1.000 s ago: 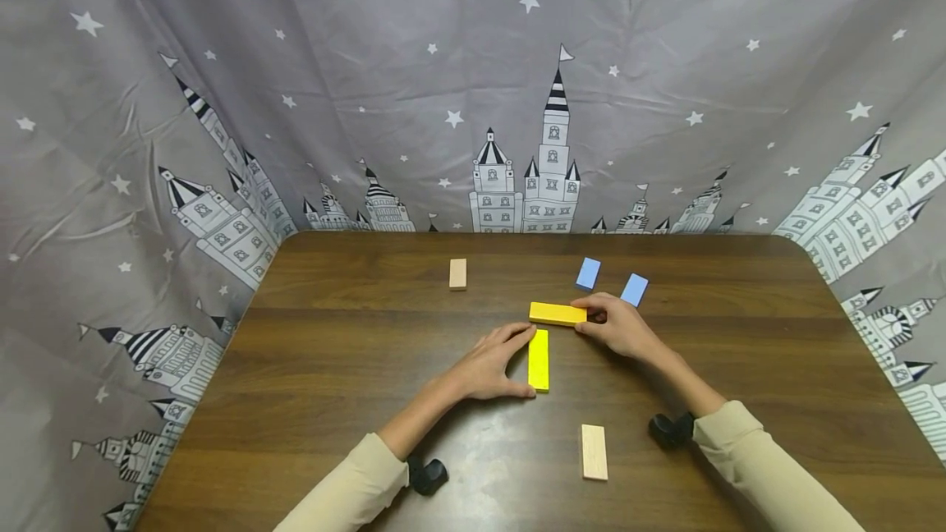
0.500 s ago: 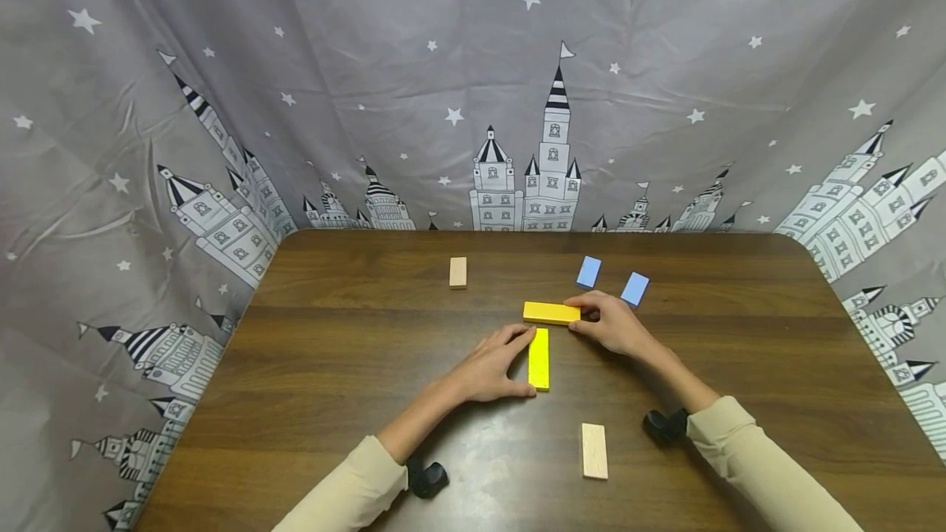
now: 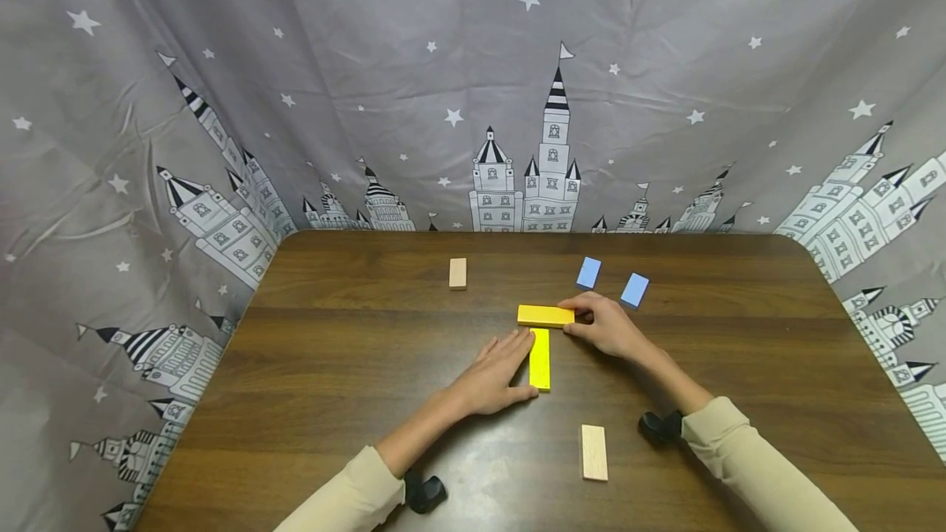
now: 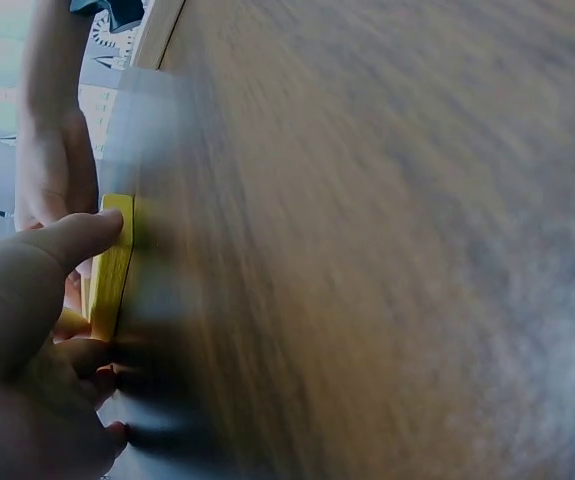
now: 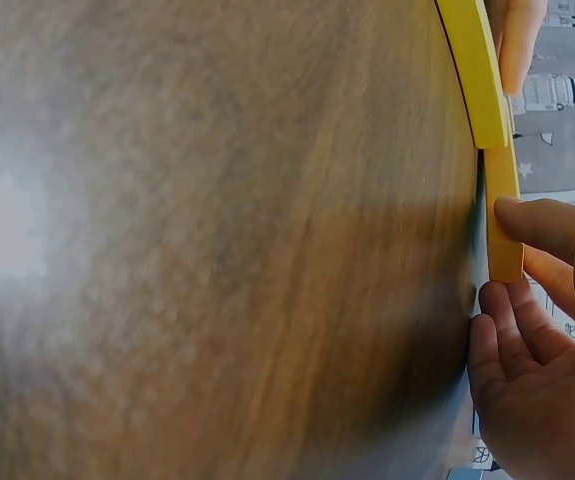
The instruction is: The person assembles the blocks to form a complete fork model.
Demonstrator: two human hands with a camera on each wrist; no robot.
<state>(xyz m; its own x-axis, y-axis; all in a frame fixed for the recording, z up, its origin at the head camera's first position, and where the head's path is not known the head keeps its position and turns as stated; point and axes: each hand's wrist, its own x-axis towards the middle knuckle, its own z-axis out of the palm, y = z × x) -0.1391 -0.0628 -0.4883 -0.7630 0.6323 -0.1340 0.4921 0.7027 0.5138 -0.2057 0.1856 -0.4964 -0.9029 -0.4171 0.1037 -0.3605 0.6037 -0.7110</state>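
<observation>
While the L hand (image 3: 497,374) spans the yellow block (image 3: 539,361) end to end in the head view, fingers spread approx. its length, the R hand (image 3: 606,325) pinches the right end of the amber block (image 3: 545,317), which lies crosswise just beyond, on or barely above the tabletop (image 3: 355,368). L wrist cam: thumb against the yellow block's near end, other fingers partly hidden. R wrist cam: thumb & fingers close round the amber end; can't tell if blocks touch. Both prob. light, stiff, slightly slick, not fragile; best held by ends/sides.
</observation>
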